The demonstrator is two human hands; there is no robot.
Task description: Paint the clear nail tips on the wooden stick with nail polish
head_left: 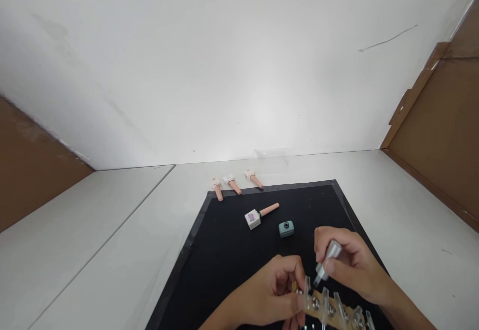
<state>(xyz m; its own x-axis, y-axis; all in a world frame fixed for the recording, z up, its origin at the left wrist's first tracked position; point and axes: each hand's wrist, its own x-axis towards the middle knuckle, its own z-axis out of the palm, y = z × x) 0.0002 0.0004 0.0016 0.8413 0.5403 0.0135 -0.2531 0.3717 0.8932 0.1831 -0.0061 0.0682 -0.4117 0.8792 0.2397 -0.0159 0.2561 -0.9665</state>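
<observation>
A person's two bare hands work over a black mat [224, 275] on a white table [123, 250], seen from above. The left hand [275, 290], low and near the middle, has its thumb and fingers closed on one end of a tan strip [317, 315]. The strip slants down to the right and runs out of view at the bottom edge; along it stand several clear nail tips [340, 310] at a tilt, with round silver pieces [315, 302] at their bases. The right hand [355, 267] pinches a silver-handled brush [332, 252] between thumb and fingers, with no gap in the grip. The brush points down and left, its dark end close beside the nail tip nearest the left hand; whether the two touch cannot be told. Beyond the hands, on the mat, a small green bottle [286, 229] stands with its neck uncapped. Left of it, a white bottle [252, 219] with a long peach cap [269, 209] lies on its side, cap pointing up and right. Farther off, at the mat's far edge, lie three more white bottles [229, 180], their peach caps reaching over the dark border.
</observation>
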